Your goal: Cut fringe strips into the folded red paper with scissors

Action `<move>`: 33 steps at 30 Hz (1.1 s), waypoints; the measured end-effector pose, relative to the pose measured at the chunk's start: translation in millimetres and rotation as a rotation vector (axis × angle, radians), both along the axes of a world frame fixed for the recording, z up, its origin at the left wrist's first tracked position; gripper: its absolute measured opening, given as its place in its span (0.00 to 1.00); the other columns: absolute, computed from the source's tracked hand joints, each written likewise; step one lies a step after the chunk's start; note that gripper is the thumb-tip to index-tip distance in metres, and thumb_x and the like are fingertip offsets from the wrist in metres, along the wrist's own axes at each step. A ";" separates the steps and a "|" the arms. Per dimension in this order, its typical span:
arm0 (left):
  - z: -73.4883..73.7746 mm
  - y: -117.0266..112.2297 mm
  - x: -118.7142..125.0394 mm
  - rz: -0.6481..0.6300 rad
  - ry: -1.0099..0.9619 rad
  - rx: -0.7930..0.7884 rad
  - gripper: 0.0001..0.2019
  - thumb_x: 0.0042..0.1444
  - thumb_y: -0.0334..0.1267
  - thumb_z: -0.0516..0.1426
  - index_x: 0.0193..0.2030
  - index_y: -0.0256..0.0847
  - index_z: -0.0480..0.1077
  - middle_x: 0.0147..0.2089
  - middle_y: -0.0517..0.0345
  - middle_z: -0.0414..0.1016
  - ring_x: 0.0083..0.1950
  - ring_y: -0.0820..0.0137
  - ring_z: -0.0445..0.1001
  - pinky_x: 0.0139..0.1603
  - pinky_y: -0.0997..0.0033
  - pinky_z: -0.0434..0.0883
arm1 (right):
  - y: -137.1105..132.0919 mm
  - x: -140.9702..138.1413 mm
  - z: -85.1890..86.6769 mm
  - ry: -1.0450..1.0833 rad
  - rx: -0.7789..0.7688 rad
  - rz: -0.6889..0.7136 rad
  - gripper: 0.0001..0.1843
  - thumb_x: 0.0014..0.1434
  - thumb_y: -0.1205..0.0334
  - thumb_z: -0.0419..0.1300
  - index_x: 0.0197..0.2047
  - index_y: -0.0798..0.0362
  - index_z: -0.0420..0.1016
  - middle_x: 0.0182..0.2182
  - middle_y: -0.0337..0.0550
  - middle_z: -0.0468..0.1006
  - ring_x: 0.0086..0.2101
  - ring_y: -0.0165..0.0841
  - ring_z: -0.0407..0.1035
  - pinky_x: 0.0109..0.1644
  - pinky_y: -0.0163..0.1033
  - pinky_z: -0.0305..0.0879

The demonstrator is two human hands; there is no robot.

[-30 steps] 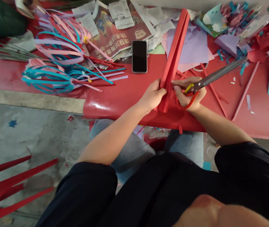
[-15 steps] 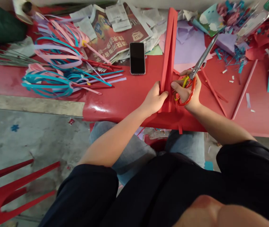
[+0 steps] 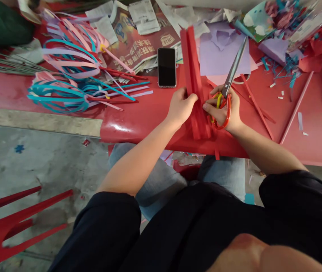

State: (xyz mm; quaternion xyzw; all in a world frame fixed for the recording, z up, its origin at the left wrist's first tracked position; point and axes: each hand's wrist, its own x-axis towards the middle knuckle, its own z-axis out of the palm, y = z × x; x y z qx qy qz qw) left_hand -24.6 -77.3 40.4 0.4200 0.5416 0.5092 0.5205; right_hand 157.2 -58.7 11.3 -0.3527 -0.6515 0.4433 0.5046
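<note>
A long folded sheet of red paper [image 3: 191, 64] lies on the red table [image 3: 138, 121], running away from me. My left hand [image 3: 180, 107] pinches its near end from the left side. My right hand [image 3: 223, 109] is closed round the red and yellow handles of a pair of scissors [image 3: 232, 71], and its thumb and forefinger touch the paper's right edge. The steel blades are closed and point up and away to the right of the paper, over a lilac sheet [image 3: 223, 53].
A black phone [image 3: 167, 67] lies just left of the red paper. Bundles of blue, pink and lilac paper strips [image 3: 70, 75] fill the left of the table, newspapers [image 3: 138, 37] the back, and paper scraps [image 3: 288, 41] the right. Red chair legs [image 3: 13, 223] stand on the floor at lower left.
The far end of the red paper has swung from the right to the left and lies flatter. The scissors have turned from pointing right to pointing nearly straight away.
</note>
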 end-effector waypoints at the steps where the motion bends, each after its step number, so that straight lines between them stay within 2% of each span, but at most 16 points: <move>1: 1.1 2.3 -0.7 0.034 0.004 0.016 0.05 0.64 0.32 0.59 0.35 0.43 0.69 0.36 0.58 0.75 0.43 0.63 0.77 0.50 0.62 0.74 | -0.8 -0.7 -0.3 -0.003 -0.006 0.007 0.29 0.58 0.42 0.79 0.50 0.44 0.69 0.28 0.32 0.77 0.27 0.36 0.79 0.33 0.45 0.80; 3: 2.9 5.3 -1.5 0.090 0.004 0.058 0.06 0.64 0.33 0.59 0.35 0.43 0.68 0.35 0.58 0.74 0.43 0.63 0.78 0.50 0.63 0.74 | -2.0 -2.4 -1.9 -0.003 -0.029 0.017 0.29 0.57 0.44 0.80 0.49 0.45 0.69 0.27 0.32 0.77 0.27 0.35 0.78 0.31 0.44 0.79; 6: 3.6 6.0 -2.2 0.097 -0.044 0.064 0.03 0.63 0.34 0.58 0.36 0.43 0.69 0.36 0.57 0.76 0.44 0.62 0.79 0.48 0.63 0.75 | -2.3 -4.5 -5.5 0.020 -0.040 0.011 0.28 0.57 0.45 0.80 0.49 0.46 0.69 0.28 0.33 0.79 0.26 0.35 0.78 0.30 0.44 0.77; 7: 3.2 5.2 -2.4 0.086 -0.059 0.068 0.01 0.61 0.34 0.58 0.38 0.43 0.71 0.37 0.57 0.78 0.44 0.62 0.79 0.48 0.64 0.76 | -1.9 -4.9 -6.8 0.031 -0.035 0.004 0.29 0.57 0.44 0.80 0.48 0.45 0.69 0.28 0.33 0.79 0.26 0.36 0.78 0.30 0.44 0.77; 11: 0.4 -2.5 -1.0 0.011 -0.081 0.053 0.09 0.51 0.29 0.60 0.40 0.41 0.73 0.39 0.56 0.81 0.43 0.62 0.80 0.47 0.64 0.77 | -0.1 -5.7 -10.3 0.058 -0.066 -0.016 0.31 0.55 0.41 0.81 0.48 0.44 0.69 0.28 0.33 0.80 0.26 0.36 0.78 0.29 0.44 0.75; 13: -0.5 -9.0 1.1 -0.030 -0.071 0.003 0.09 0.49 0.28 0.60 0.39 0.40 0.74 0.38 0.55 0.82 0.42 0.62 0.80 0.44 0.63 0.76 | 0.7 -5.9 -11.4 0.071 -0.092 -0.023 0.32 0.54 0.38 0.80 0.48 0.44 0.69 0.28 0.34 0.82 0.26 0.36 0.78 0.29 0.45 0.76; 16: 0.7 -19.1 3.3 -0.102 -0.064 -0.056 0.07 0.52 0.31 0.61 0.40 0.39 0.76 0.38 0.53 0.83 0.44 0.59 0.82 0.44 0.62 0.77 | 2.0 -5.6 -10.8 0.086 -0.119 -0.041 0.34 0.53 0.34 0.80 0.48 0.44 0.68 0.30 0.35 0.83 0.28 0.37 0.79 0.33 0.46 0.80; 19: 5.2 -24.1 0.4 -0.122 -0.038 -0.036 0.07 0.55 0.32 0.61 0.40 0.39 0.77 0.40 0.52 0.84 0.46 0.58 0.83 0.46 0.60 0.77 | 3.3 -3.7 -5.1 0.085 -0.141 -0.044 0.34 0.55 0.32 0.78 0.48 0.44 0.69 0.29 0.35 0.81 0.29 0.37 0.80 0.34 0.46 0.82; 22: 13.0 -20.0 -8.4 -0.070 -0.026 0.021 0.06 0.55 0.31 0.61 0.40 0.40 0.77 0.41 0.53 0.84 0.48 0.57 0.83 0.49 0.59 0.78 | 2.2 -0.4 3.9 0.067 -0.170 0.046 0.32 0.63 0.26 0.69 0.49 0.45 0.70 0.33 0.41 0.83 0.34 0.39 0.84 0.38 0.46 0.84; 25: 23.6 -8.7 -21.4 0.025 -0.054 0.050 0.07 0.57 0.37 0.65 0.42 0.44 0.77 0.43 0.55 0.83 0.54 0.54 0.81 0.50 0.56 0.79 | -4.4 2.9 10.5 0.031 -0.186 0.183 0.39 0.63 0.17 0.59 0.50 0.47 0.72 0.39 0.46 0.85 0.41 0.38 0.86 0.45 0.44 0.85; 28: 34.4 5.6 -36.8 0.173 -0.048 0.051 0.11 0.61 0.47 0.67 0.43 0.46 0.73 0.41 0.56 0.78 0.55 0.54 0.80 0.48 0.56 0.78 | -16.9 5.8 15.6 -0.028 -0.262 0.319 0.41 0.63 0.16 0.56 0.51 0.47 0.73 0.34 0.42 0.83 0.33 0.37 0.84 0.37 0.42 0.83; 29: 37.3 10.2 -42.1 0.221 -0.051 0.059 0.11 0.63 0.47 0.66 0.43 0.46 0.71 0.40 0.57 0.76 0.54 0.56 0.80 0.48 0.56 0.77 | -21.6 6.8 18.3 -0.052 -0.279 0.351 0.39 0.66 0.18 0.55 0.51 0.48 0.73 0.31 0.41 0.82 0.29 0.36 0.81 0.33 0.41 0.80; 31: 41.2 18.6 -51.9 0.299 -0.078 0.103 0.06 0.67 0.39 0.61 0.41 0.45 0.67 0.39 0.58 0.72 0.51 0.62 0.77 0.50 0.58 0.75 | -30.8 9.0 25.6 -0.117 -0.259 0.374 0.35 0.70 0.23 0.56 0.51 0.50 0.73 0.28 0.40 0.80 0.25 0.33 0.76 0.29 0.40 0.73; 33: 42.8 25.1 -59.4 0.338 -0.107 0.173 0.06 0.67 0.31 0.58 0.40 0.46 0.64 0.38 0.60 0.71 0.50 0.66 0.72 0.53 0.60 0.73 | -38.8 11.1 34.7 -0.219 -0.201 0.389 0.32 0.72 0.27 0.58 0.51 0.50 0.74 0.28 0.40 0.79 0.26 0.34 0.75 0.32 0.41 0.72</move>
